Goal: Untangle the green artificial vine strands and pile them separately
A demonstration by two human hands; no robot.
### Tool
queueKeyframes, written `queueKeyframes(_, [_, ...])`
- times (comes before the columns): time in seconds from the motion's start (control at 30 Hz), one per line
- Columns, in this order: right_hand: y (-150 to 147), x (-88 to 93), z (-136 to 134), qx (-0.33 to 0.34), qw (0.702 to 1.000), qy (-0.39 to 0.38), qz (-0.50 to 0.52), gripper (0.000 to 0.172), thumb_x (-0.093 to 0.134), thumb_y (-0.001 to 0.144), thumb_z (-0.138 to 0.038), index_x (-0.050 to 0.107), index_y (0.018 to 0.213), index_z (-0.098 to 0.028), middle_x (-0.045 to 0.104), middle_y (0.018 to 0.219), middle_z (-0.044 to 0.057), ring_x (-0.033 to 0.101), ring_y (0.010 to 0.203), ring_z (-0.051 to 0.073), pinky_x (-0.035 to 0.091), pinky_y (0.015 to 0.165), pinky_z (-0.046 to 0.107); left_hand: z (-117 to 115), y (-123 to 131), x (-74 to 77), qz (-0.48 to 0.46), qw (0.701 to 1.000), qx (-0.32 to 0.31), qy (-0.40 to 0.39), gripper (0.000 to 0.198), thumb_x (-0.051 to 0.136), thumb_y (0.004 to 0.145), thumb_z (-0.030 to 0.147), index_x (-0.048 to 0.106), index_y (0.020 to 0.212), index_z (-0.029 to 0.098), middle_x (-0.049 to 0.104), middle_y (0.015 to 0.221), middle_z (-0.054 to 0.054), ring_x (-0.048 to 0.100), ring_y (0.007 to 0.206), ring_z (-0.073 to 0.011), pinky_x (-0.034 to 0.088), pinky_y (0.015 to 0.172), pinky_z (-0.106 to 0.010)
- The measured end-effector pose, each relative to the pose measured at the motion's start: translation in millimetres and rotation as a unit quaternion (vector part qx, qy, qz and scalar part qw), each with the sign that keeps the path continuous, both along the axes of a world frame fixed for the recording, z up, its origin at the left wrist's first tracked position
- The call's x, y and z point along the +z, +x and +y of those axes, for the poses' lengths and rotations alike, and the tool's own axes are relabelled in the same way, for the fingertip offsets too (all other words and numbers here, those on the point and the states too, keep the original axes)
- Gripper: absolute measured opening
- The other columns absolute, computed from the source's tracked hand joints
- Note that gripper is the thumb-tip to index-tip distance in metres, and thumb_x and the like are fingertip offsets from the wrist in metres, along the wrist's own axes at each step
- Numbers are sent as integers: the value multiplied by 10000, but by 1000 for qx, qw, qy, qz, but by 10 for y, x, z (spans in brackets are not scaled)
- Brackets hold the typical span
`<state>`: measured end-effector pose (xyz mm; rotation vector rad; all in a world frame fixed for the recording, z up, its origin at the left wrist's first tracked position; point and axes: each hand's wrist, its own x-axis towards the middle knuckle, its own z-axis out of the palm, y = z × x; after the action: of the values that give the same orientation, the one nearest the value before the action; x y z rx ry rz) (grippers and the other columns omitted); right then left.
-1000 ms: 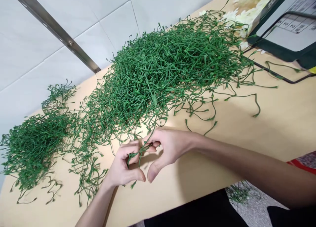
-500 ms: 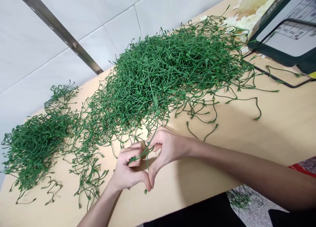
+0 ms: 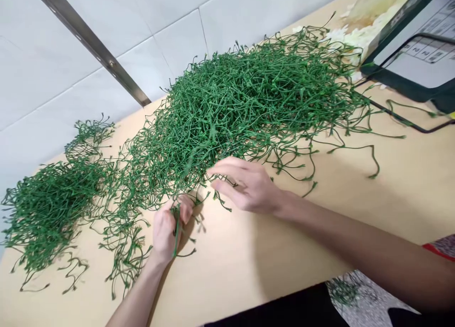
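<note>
A big heap of green plastic stems (image 3: 249,99) covers the middle of the beige table (image 3: 391,194). My left hand (image 3: 169,230) is closed around a small bunch of green stems (image 3: 177,232) near the table's front. My right hand (image 3: 245,185) hovers at the heap's near edge, fingers stretched out and apart, touching loose stem ends and holding nothing. A smaller pile of stems (image 3: 50,208) lies at the far left.
A white tiled wall with a slanted metal rail (image 3: 92,45) runs behind the table. At the top right stand a dark green box (image 3: 408,57) and white artificial flowers (image 3: 350,35). Bare tabletop shows at the right and front.
My hands have parted. The right hand let go of the stem and reached up to the heap's edge with open fingers. The left hand kept the stems and shifted slightly left.
</note>
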<state>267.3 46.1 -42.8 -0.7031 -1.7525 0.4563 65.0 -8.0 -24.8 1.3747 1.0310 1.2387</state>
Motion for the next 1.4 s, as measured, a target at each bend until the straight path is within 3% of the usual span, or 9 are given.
queueKeyframes(0.13, [-2, 17, -16, -89, 996, -22, -18, 281, 646, 879, -208, 663, 1155, -155, 669, 1209, 138, 495, 506, 57, 450, 488, 240, -35, 35, 32, 57, 997, 24, -36, 432, 478, 943, 481, 653, 702, 168, 551, 730, -65, 521, 726, -193, 432, 685, -331])
queueKeyframes(0.27, [-8, 79, -32, -44, 998, -31, 39, 43, 655, 859, -165, 695, 846, -156, 692, 854, 43, 338, 414, 29, 319, 385, 221, -30, 1, 14, 161, 985, 56, 3, 332, 550, 925, 441, 690, 787, 173, 599, 852, -73, 566, 822, -194, 457, 743, -313])
queueKeyframes(0.37, [-24, 93, -64, 51, 998, -3, 23, 157, 681, 856, -216, 646, 719, -148, 647, 676, 20, 488, 485, 67, 365, 426, 209, -27, 11, 2, 161, 985, 55, 25, 271, 605, 899, 421, 666, 799, 177, 603, 767, -37, 559, 736, -156, 449, 678, -265])
queueKeyframes(0.5, [-53, 42, -122, 114, 990, 38, -77, 276, 739, 815, -406, 670, 823, -139, 715, 819, 60, 632, 635, 124, 461, 519, 227, -42, 53, 5, 142, 988, 56, 21, 232, 635, 885, 387, 629, 785, 178, 604, 731, -13, 548, 686, -130, 437, 650, -239])
queueKeyframes(0.67, [-99, -17, -154, 159, 985, -22, -55, 68, 665, 865, -183, 663, 842, -119, 716, 874, 79, 662, 714, 123, 510, 624, 216, -52, 86, 19, 125, 991, 51, 14, 249, 622, 892, 397, 592, 781, 177, 610, 766, -24, 574, 745, -143, 459, 694, -247])
queueKeyframes(0.83, [-113, -34, -137, 137, 989, -57, -28, 94, 558, 906, -84, 634, 942, -126, 699, 770, 25, 601, 589, 82, 457, 518, 180, -73, 85, 16, 110, 993, 25, -25, 249, 574, 921, 423, 574, 853, 184, 620, 799, -28, 593, 768, -144, 473, 730, -255])
queueKeyframes(1.07, [-98, -93, -117, 115, 989, 23, -85, 173, 479, 952, -94, 621, 1043, -130, 734, 876, 57, 676, 737, 126, 537, 681, 224, -110, 45, 16, 115, 990, -48, -67, 291, 515, 947, 457, 573, 953, 172, 583, 780, -24, 542, 734, -138, 438, 693, -254])
queueKeyframes(1.2, [-93, -103, -116, 103, 987, 54, -109, 160, 500, 942, -108, 645, 1007, -119, 738, 859, 61, 674, 690, 129, 512, 599, 231, -85, 78, 68, 128, 988, -56, -61, 413, 542, 891, 570, 566, 818, 164, 543, 715, -16, 486, 666, -130, 407, 627, -253])
queueKeyframes(1.4, [-75, -23, -143, 73, 981, 82, -160, 160, 501, 955, -175, 649, 937, -117, 716, 802, 40, 618, 611, 113, 419, 544, 253, -108, 53, 70, 154, 974, -65, -156, 432, 512, 919, 532, 539, 691, 166, 389, 523, 45, 325, 459, -82, 245, 438, -221])
